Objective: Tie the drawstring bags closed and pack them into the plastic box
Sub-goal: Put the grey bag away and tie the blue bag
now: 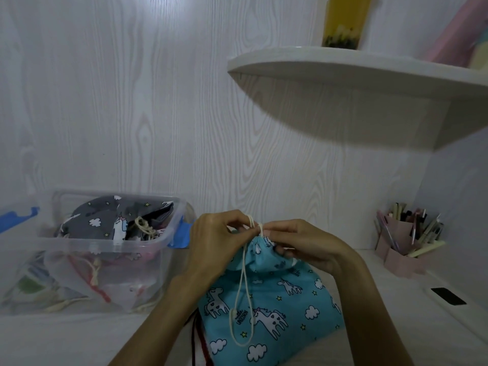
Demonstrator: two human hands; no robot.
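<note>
Lying under both hands, the blue unicorn bag [274, 307] has its neck gathered; the left hand [214, 241] and right hand [298, 244] each pinch the cream drawstring [244, 291] at the knot. Left of the left hand, the plastic box [105, 249] holds a grey bag [105, 220]. Beyond the right hand stands a pink pen holder [401, 249].

We identify a home desk nook: white wood-grain wall panels [132, 101], rounded corner shelf [369, 83] at upper right, pink pen holder [401, 249] at right.
</note>
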